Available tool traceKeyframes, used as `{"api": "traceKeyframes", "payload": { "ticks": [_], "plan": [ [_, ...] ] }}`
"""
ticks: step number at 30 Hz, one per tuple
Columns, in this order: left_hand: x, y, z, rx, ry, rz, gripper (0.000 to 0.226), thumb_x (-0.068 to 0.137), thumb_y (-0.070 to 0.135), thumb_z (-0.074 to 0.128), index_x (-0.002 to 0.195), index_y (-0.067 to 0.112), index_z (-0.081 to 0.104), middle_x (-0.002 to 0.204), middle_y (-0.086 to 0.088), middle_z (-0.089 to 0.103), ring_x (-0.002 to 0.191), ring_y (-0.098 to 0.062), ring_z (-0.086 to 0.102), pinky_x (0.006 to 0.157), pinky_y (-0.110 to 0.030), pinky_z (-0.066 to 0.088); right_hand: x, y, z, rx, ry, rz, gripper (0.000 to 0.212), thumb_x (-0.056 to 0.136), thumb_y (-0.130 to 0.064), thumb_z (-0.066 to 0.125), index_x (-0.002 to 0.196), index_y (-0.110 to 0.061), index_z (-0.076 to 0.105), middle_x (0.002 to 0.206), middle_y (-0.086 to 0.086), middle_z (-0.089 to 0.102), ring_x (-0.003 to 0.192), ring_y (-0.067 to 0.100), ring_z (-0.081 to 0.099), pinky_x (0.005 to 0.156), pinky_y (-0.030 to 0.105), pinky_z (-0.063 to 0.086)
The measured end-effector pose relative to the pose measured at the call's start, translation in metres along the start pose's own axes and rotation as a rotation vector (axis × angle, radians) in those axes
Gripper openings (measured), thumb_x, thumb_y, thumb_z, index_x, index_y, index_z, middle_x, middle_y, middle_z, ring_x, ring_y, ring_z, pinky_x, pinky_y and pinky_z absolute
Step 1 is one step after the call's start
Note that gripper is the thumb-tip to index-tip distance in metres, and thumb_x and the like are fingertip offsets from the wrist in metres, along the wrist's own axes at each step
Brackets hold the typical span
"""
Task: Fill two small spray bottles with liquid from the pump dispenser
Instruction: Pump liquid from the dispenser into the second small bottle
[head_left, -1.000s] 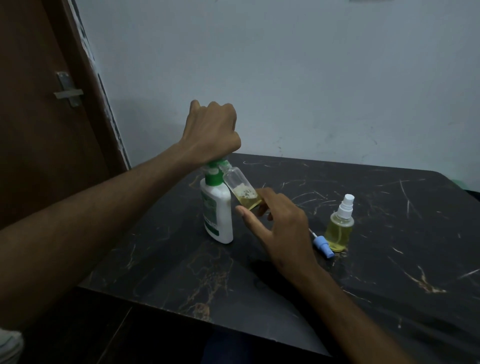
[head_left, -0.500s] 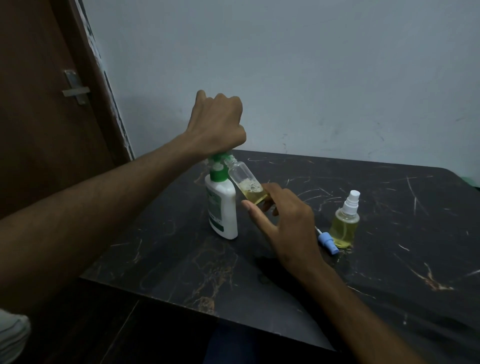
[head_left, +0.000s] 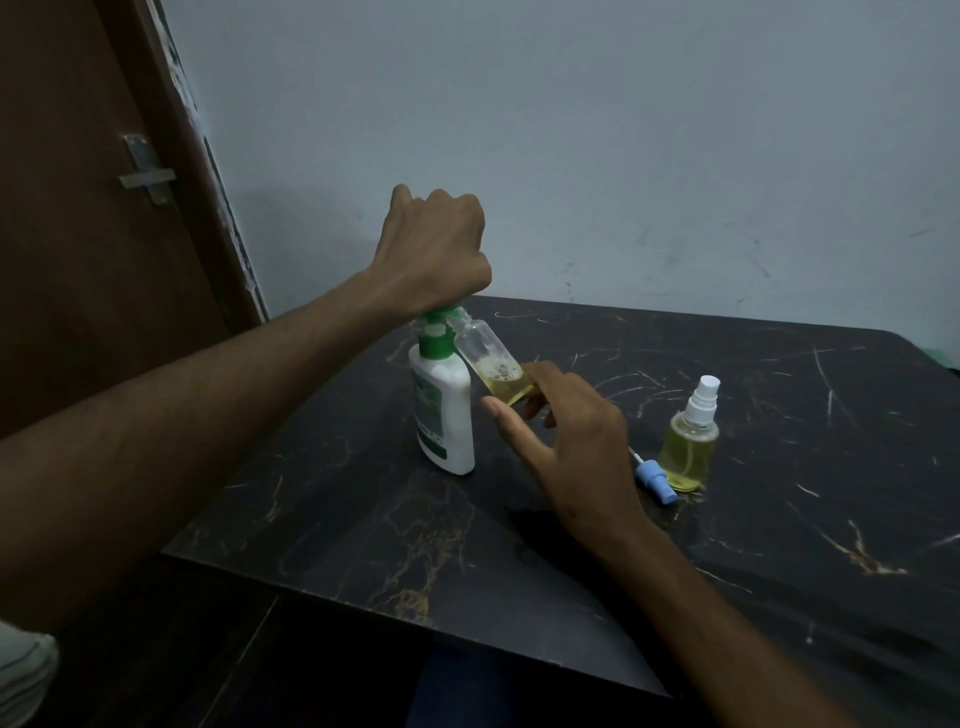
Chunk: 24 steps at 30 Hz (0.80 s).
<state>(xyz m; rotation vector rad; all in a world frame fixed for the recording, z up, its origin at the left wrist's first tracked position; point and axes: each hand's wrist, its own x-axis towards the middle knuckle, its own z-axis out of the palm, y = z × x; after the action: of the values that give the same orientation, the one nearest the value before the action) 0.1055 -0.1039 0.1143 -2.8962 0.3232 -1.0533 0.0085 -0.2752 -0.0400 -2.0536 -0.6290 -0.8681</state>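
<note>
A white pump dispenser (head_left: 447, 415) with a green collar stands on the black marble table (head_left: 779, 519). My left hand (head_left: 431, 249), closed in a fist, presses down on its green pump head (head_left: 439, 313). My right hand (head_left: 566, 441) pinches the base of a small clear bottle (head_left: 488, 358), tilted with its open neck at the pump's spout. Yellow liquid with foam fills the bottle's lower part. A second small spray bottle (head_left: 688, 441), capped in white and full of yellow liquid, stands to the right. A loose blue spray cap (head_left: 655, 478) lies beside it.
A grey wall rises behind the table. A brown door (head_left: 78, 208) with a metal latch (head_left: 148, 169) is on the left. The table's near edge runs diagonally below my arms.
The view shifted a little. Both hands keep their places, the left on the pump head and the right holding the tilted bottle at the spout.
</note>
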Motion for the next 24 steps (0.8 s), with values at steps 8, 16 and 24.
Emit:
{"api": "traceKeyframes", "payload": {
  "ticks": [8, 16, 24],
  "plan": [
    [0.0044, -0.0035, -0.0025, 0.03, 0.023, 0.02, 0.027, 0.071, 0.018, 0.053, 0.084, 0.005, 0.072, 0.077, -0.013, 0.072, 0.073, -0.036, 0.066, 0.094, -0.049, 0.041, 0.0001, -0.0012, -0.0019, 0.016, 0.007, 0.007, 0.032, 0.1, -0.051, 0.063, 0.114, -0.023, 0.067, 0.091, -0.007, 0.064, 0.081, 0.007, 0.058, 0.072, 0.028, 0.049],
    [0.002, -0.0024, -0.0026, 0.027, 0.018, 0.004, 0.029, 0.07, 0.019, 0.053, 0.087, 0.006, 0.071, 0.076, -0.011, 0.072, 0.073, -0.036, 0.066, 0.096, -0.049, 0.041, -0.0004, -0.0022, -0.0011, 0.011, 0.021, -0.004, 0.033, 0.1, -0.053, 0.062, 0.112, -0.023, 0.067, 0.088, -0.008, 0.063, 0.079, 0.007, 0.058, 0.07, 0.03, 0.049],
    [-0.0001, -0.0006, 0.0008, 0.02, 0.002, 0.009, 0.029, 0.067, 0.019, 0.051, 0.082, 0.006, 0.071, 0.078, -0.013, 0.073, 0.075, -0.037, 0.067, 0.094, -0.048, 0.041, 0.0005, -0.0013, 0.0002, 0.013, 0.025, -0.005, 0.03, 0.099, -0.051, 0.064, 0.111, -0.023, 0.066, 0.088, -0.01, 0.062, 0.079, 0.005, 0.057, 0.071, 0.024, 0.048]
  ]
}}
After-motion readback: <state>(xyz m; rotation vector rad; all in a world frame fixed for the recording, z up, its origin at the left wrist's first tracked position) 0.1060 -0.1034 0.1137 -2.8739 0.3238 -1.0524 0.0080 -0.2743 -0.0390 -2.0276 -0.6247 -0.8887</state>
